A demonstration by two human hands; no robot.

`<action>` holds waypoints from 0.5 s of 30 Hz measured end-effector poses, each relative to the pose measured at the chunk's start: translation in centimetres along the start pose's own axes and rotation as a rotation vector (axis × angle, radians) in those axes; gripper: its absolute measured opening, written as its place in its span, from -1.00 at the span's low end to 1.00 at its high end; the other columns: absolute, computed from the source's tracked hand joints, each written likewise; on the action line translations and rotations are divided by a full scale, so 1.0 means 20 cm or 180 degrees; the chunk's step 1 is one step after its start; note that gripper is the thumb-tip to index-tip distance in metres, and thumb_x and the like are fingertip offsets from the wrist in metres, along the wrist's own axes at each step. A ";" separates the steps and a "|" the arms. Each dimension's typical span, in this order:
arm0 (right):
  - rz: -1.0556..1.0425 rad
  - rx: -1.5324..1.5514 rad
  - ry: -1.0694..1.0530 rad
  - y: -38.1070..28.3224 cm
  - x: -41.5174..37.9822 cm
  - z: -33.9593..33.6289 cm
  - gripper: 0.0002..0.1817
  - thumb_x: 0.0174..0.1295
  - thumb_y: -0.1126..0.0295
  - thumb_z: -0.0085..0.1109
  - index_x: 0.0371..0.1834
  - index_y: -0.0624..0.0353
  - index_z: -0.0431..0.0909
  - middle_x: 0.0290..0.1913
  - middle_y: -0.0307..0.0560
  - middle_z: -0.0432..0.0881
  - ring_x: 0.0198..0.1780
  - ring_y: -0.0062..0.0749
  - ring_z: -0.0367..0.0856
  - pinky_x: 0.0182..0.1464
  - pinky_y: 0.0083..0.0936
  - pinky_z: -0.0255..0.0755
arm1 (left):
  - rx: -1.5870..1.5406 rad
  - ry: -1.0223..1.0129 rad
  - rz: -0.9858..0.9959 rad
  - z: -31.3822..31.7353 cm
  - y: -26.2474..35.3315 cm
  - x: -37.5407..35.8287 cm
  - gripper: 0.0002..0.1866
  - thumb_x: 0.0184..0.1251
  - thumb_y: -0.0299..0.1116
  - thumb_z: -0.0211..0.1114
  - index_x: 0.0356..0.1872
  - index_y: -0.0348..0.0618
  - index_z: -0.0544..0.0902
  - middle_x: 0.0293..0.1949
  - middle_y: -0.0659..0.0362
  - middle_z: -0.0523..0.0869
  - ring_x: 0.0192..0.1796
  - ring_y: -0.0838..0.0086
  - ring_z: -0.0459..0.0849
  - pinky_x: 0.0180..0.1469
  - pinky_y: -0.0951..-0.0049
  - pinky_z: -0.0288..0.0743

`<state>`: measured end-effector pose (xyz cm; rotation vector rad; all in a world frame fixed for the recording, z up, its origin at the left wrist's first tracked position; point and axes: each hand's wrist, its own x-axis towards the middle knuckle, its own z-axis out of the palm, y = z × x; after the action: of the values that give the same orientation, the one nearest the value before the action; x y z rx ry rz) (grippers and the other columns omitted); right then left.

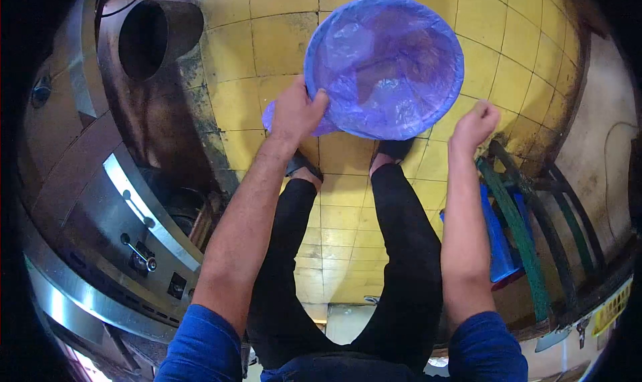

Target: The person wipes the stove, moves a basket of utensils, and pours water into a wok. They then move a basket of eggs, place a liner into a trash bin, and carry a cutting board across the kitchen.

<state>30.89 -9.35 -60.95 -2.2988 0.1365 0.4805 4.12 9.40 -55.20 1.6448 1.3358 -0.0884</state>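
Observation:
A round bin lined with a thin purple plastic bag point(388, 68) stands on the floor in front of my feet, its mouth facing up. The bag is folded over the rim, and a loose end of it sticks out at the lower left. My left hand point(299, 111) grips the near-left edge, thumb over the bag-covered rim and fingers hidden outside. To the right of the bin, apart from it, my right hand point(476, 123) is curled into a fist with nothing showing in it.
Yellow tiles point(284, 41) cover the floor. On the left is a steel kitchen unit point(87, 201) with a lever handle, and a dark open pipe point(144, 40) lies beyond it. A green metal frame point(518, 228) with a blue object point(498, 241) stands close on my right.

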 end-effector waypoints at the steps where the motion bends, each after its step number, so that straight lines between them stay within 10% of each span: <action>1: -0.0887 0.0074 -0.0267 -0.21 -0.16 -0.03 -0.78 0.30 0.35 -0.01 -0.35 0.27 0.53 -0.33 -0.07 0.63 -0.27 -0.38 0.60 -0.16 -0.42 0.48 | -0.0011 0.0004 -0.0010 -0.01 0.02 -0.01 -0.67 0.16 -0.24 0.22 -0.20 -0.31 0.55 -0.40 -0.09 0.66 -0.32 0.09 0.66 -0.23 0.23 0.51; 4: -0.2693 -0.0477 -0.2117 -0.40 -0.42 0.11 -0.77 0.22 0.34 0.01 -0.35 0.32 0.55 -0.33 0.06 0.64 -0.28 -0.15 0.62 -0.12 -0.30 0.46 | 0.0229 -0.0557 -0.0084 0.04 0.04 -0.05 -0.63 0.14 -0.22 0.20 -0.13 -0.30 0.54 -0.37 -0.17 0.66 -0.25 -0.03 0.66 -0.16 0.11 0.51; 6: -0.2952 -0.2852 -0.2506 -0.34 -0.37 0.34 -0.65 0.21 0.22 -0.01 -0.14 0.28 0.56 -0.21 0.26 0.61 -0.11 0.02 0.61 0.07 -0.20 0.41 | 0.0483 -0.0813 -0.0155 0.12 -0.05 -0.03 -0.62 0.13 -0.21 0.20 -0.13 -0.32 0.54 -0.36 -0.22 0.65 -0.21 -0.11 0.63 -0.10 0.04 0.49; 15: -0.2574 -0.3904 -0.2001 0.35 -0.23 0.76 -0.36 0.27 0.00 -0.13 0.41 -0.07 0.15 0.49 0.17 -0.18 0.48 0.23 -0.20 0.43 0.11 -0.24 | 0.0175 -0.0808 -0.0533 0.18 -0.05 -0.18 -0.63 0.16 -0.20 0.18 -0.17 -0.35 0.52 -0.30 -0.28 0.64 -0.15 -0.13 0.62 -0.06 0.02 0.48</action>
<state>20.49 -3.61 -73.44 -2.7985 -1.7409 0.9568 3.54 4.24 -55.53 1.5073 1.2811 -0.4230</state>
